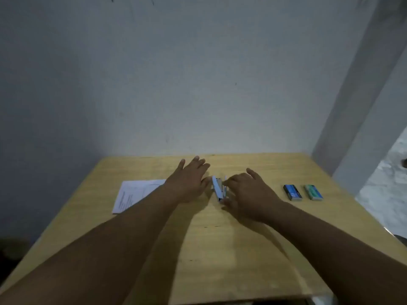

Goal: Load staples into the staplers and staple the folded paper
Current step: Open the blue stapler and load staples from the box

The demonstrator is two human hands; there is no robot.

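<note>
A light blue stapler lies on the wooden table between my two hands, its top lifted open. My left hand hovers flat just left of it, fingers spread, thumb close to the stapler. My right hand touches the stapler's right side with fingertips and thumb; whether it grips it is unclear. A folded printed paper lies to the left, partly under my left forearm. Two staple boxes sit to the right: a blue box and a green box.
The table stands against a grey wall. A wall corner and a pale floor lie past the table's right edge. The table's front edge runs along the bottom of the view.
</note>
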